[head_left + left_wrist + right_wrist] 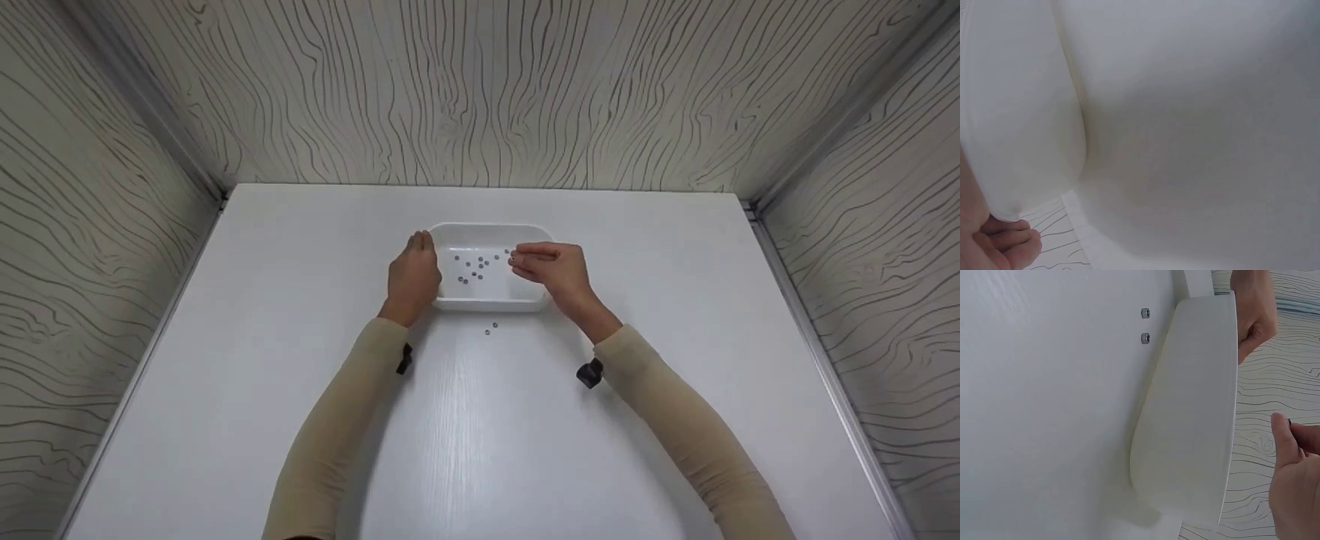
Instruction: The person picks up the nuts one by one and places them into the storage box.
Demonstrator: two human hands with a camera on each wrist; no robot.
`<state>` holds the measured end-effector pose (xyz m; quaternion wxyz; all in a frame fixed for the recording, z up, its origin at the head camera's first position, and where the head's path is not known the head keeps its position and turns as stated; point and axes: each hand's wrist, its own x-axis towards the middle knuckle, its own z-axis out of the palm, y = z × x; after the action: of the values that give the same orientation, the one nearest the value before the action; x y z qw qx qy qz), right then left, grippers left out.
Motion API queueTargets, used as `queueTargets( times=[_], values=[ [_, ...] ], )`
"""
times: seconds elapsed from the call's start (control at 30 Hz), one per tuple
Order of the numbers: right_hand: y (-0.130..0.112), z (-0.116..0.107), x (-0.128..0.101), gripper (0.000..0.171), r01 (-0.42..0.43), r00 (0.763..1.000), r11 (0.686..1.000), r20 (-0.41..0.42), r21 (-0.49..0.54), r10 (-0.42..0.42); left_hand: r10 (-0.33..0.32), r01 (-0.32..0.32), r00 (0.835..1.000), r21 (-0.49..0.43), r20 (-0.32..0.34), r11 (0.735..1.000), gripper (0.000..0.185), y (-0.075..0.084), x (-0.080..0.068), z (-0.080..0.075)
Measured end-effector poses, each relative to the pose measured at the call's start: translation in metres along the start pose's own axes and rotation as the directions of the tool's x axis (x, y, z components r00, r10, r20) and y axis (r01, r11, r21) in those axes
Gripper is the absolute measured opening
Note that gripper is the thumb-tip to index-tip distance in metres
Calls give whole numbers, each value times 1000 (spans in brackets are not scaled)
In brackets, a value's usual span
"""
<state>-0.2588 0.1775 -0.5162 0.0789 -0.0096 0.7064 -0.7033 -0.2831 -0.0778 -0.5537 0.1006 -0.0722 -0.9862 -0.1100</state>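
- The table (487, 435) carries everything; both hands work at its far middle, and the white surface runs toward the person beneath both sleeves.
- The white tray (491, 303) sits between the two hands. The left hand (414, 276) rests against the tray's left end, fingers fairly straight along the wall and gripping nothing else, so it seems to be steadying the tray. In the left wrist view only fingertips (1008, 244) show beside the tray wall (1027, 112).
- The right hand (551, 268) hovers over the tray's right end, fingers drawn narrow. The right wrist view shows something small and dark at the thumb tip, likely one nut (1289, 422) pinched there, though it is too small to be sure.
- Inside the tray, just left of the right hand, lie the loose nuts (474, 268), scattered singly on its floor.
- Two more nuts (490, 328) lie on the table just outside the near wall, between the wrists and closer to the person; they show clearly in the right wrist view (1145, 325).
- Judging the step: small nuts are being gathered into the tray one at a time. The next move probably calls for letting the pinched piece drop over the tray, then a fine pinch on the pair outside.
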Motion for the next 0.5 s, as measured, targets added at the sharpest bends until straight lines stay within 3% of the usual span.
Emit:
queueTargets(
  times=[0.2, 0.5],
  values=[
    [-2, -5, 6, 37, -88, 996, 996, 1, -23, 88, -16, 17, 999, -11, 35, 1000, 50, -1, 1, 1],
    [-6, -11, 19, 36, -184, 982, 982, -41, -27, 183, -10, 10, 999, -9, 34, 1000, 50, 1, 0, -1]
  ],
)
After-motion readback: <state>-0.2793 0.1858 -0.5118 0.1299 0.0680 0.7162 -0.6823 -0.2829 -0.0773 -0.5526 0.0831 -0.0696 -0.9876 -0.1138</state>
